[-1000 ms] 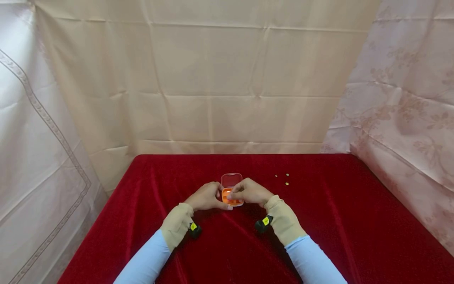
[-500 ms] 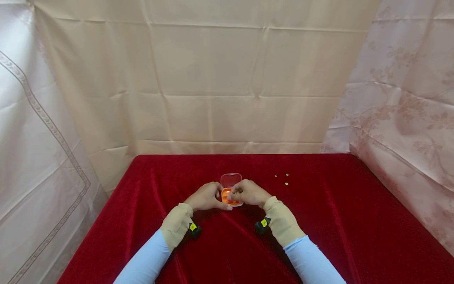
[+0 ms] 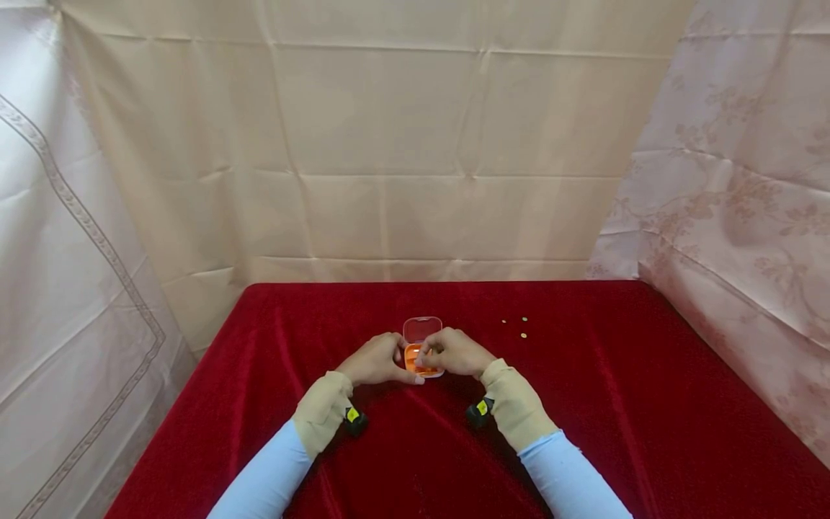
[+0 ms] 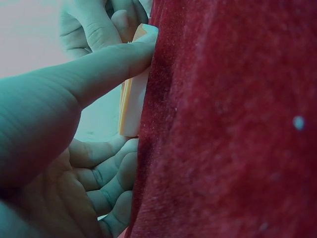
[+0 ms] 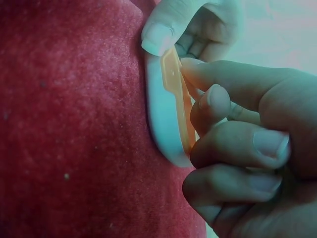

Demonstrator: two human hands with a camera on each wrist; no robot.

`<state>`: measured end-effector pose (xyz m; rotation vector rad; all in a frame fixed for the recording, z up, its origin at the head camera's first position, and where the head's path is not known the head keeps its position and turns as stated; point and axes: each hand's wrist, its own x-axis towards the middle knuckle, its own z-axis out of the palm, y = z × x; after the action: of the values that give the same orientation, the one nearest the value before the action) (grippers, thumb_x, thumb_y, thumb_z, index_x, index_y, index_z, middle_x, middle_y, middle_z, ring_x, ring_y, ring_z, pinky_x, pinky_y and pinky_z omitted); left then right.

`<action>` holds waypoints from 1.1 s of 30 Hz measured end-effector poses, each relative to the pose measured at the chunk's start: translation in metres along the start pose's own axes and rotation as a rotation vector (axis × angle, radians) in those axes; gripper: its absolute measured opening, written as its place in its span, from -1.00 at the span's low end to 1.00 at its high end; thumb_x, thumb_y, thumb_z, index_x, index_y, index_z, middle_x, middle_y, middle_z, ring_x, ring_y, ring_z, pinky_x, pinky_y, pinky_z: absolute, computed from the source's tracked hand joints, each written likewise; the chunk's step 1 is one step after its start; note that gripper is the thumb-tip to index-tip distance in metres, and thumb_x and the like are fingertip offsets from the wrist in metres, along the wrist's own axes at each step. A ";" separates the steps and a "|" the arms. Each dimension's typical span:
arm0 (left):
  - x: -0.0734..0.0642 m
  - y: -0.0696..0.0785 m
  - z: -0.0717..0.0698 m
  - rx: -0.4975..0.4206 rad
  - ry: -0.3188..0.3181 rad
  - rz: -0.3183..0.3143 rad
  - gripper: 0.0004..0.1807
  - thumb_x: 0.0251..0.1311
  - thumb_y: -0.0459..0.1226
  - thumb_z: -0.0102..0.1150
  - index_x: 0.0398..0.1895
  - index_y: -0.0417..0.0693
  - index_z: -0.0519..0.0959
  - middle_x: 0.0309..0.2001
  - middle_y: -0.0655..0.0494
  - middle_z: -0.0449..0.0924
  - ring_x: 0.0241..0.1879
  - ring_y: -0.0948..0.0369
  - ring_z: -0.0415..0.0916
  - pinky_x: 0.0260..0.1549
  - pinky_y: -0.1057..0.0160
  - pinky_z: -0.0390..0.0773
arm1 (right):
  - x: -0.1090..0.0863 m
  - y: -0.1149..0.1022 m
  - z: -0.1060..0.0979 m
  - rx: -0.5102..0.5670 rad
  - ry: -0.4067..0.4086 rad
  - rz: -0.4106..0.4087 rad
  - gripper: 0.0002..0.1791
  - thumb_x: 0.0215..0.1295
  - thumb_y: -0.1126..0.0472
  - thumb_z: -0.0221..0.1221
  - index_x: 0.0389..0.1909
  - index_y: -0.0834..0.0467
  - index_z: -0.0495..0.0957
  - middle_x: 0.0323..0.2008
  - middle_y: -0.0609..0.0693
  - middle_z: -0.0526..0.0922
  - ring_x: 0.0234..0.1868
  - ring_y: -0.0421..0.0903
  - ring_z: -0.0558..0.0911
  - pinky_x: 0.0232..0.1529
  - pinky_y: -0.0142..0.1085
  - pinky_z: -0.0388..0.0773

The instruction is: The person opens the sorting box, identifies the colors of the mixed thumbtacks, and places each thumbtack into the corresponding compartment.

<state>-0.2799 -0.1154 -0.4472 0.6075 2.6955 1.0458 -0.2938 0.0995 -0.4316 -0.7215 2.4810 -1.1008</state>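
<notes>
A small pill case [image 3: 411,369] with a white base and an orange inside lies on the red cloth, its clear lid [image 3: 423,329] raised at the back. My left hand [image 3: 376,359] grips it from the left, thumb [image 4: 106,69] along the front wall and the other fingers round the far left side. Over the orange interior, my right hand [image 3: 459,352] has its thumb and index fingertips dipped in. The remaining right fingers [image 5: 237,144] are curled beside the case wall. Whether anything sits between the right fingertips is hidden.
Three tiny yellowish discs [image 3: 524,335] lie on the red cloth [image 3: 583,432] to the right of the case. Beige curtain [image 3: 389,144] hangs behind the table, with patterned drapes [image 3: 746,180] at the sides.
The right hand has shifted very slightly left, its fingertips staying within the case. The left hand, the case and the discs look the same.
</notes>
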 end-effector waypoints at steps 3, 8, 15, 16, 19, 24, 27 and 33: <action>0.000 0.000 0.000 0.003 0.002 0.002 -0.42 -0.07 0.02 0.66 -0.13 -0.08 0.58 -0.42 0.15 0.53 -0.36 0.26 0.42 -0.34 0.25 0.46 | 0.001 0.002 0.000 0.008 0.007 -0.014 -0.92 0.37 0.30 0.29 -0.31 0.10 0.73 -0.42 -0.12 0.67 -0.43 -0.23 0.47 -0.40 -0.36 0.43; -0.001 0.001 0.000 0.003 0.000 0.002 -0.39 -0.07 0.03 0.65 -0.09 -0.11 0.58 -0.38 0.13 0.53 -0.36 0.25 0.42 -0.35 0.26 0.46 | 0.001 0.003 -0.002 0.041 0.025 -0.013 -0.92 0.36 0.30 0.27 -0.28 0.09 0.72 -0.50 -0.09 0.63 -0.52 -0.22 0.47 -0.48 -0.36 0.40; -0.002 0.002 -0.001 0.004 -0.003 -0.009 -0.36 -0.06 0.04 0.65 -0.06 -0.13 0.56 -0.35 0.11 0.52 -0.34 0.23 0.42 -0.33 0.25 0.46 | -0.003 0.002 -0.010 0.073 0.017 -0.054 -0.92 0.41 0.20 0.28 -0.22 0.08 0.74 -0.41 -0.06 0.66 -0.54 -0.19 0.42 -0.50 -0.33 0.39; -0.002 0.002 -0.001 0.003 -0.003 -0.012 -0.36 -0.06 0.04 0.65 -0.06 -0.13 0.55 -0.36 0.11 0.52 -0.34 0.23 0.42 -0.33 0.24 0.46 | -0.003 0.003 -0.012 0.080 0.016 -0.056 -0.91 0.42 0.19 0.28 -0.22 0.08 0.74 -0.40 -0.06 0.66 -0.54 -0.19 0.41 -0.50 -0.33 0.38; -0.002 0.002 -0.001 -0.004 -0.002 -0.017 -0.37 -0.06 0.04 0.65 -0.07 -0.13 0.55 -0.38 0.10 0.51 -0.36 0.23 0.41 -0.33 0.24 0.45 | -0.004 0.005 -0.016 0.103 0.014 -0.053 -0.87 0.43 0.15 0.29 -0.20 0.10 0.74 -0.44 -0.06 0.62 -0.57 -0.19 0.39 -0.52 -0.34 0.35; 0.000 0.001 0.000 -0.012 0.000 0.002 -0.36 -0.07 0.03 0.65 -0.09 -0.15 0.56 -0.37 0.10 0.52 -0.38 0.24 0.41 -0.38 0.26 0.44 | -0.007 0.008 -0.023 0.129 0.024 -0.027 -0.83 0.44 0.12 0.28 -0.19 0.15 0.72 -0.46 -0.07 0.58 -0.56 -0.19 0.40 -0.52 -0.35 0.35; -0.001 0.002 -0.001 -0.017 0.002 0.002 -0.36 -0.08 0.04 0.66 -0.08 -0.15 0.56 -0.38 0.10 0.52 -0.38 0.23 0.41 -0.37 0.24 0.45 | -0.008 0.010 -0.028 0.148 0.030 -0.018 -0.82 0.46 0.16 0.25 -0.16 0.19 0.72 -0.43 0.04 0.61 -0.55 -0.17 0.41 -0.53 -0.35 0.37; -0.002 0.002 -0.001 -0.029 0.002 -0.002 -0.35 -0.07 0.03 0.65 -0.07 -0.16 0.56 -0.36 0.09 0.52 -0.37 0.21 0.42 -0.34 0.23 0.46 | -0.008 0.016 -0.035 0.153 0.052 -0.002 -0.79 0.45 0.10 0.28 -0.13 0.17 0.72 -0.39 0.18 0.64 -0.56 -0.16 0.42 -0.57 -0.34 0.35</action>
<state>-0.2776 -0.1157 -0.4447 0.5985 2.6771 1.0828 -0.3092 0.1343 -0.4200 -0.6588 2.4059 -1.3083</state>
